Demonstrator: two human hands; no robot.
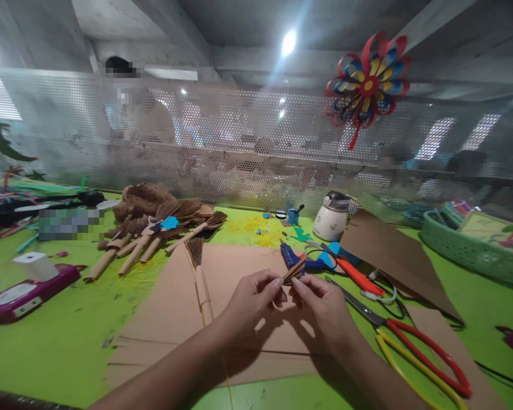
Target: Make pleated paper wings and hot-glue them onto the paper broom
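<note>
Between my fingertips is a small pleated piece of brown paper (294, 273), its folds fanning out upward. My left hand (256, 296) pinches its left side, and my right hand (316, 299) pinches the right side close by. Both hands are closed, over a stack of light brown paper sheets (154, 336). Left of my hands lies a small paper broom (202, 285) with a rolled handle and a dark fringed head. A blue glue gun (289, 256) rests just behind the held piece. Large scissors (380, 322) with red and yellow handles lie open beside my right forearm.
Several paper brooms (141, 245) are heaped at the back left near a purple power strip (34, 290). An orange-handled tool (359, 276), a cream jug (331, 219) and dark brown paper (397, 256) lie right. A green basket (474, 256) stands far right; a perforated metal screen (239, 148) borders the table.
</note>
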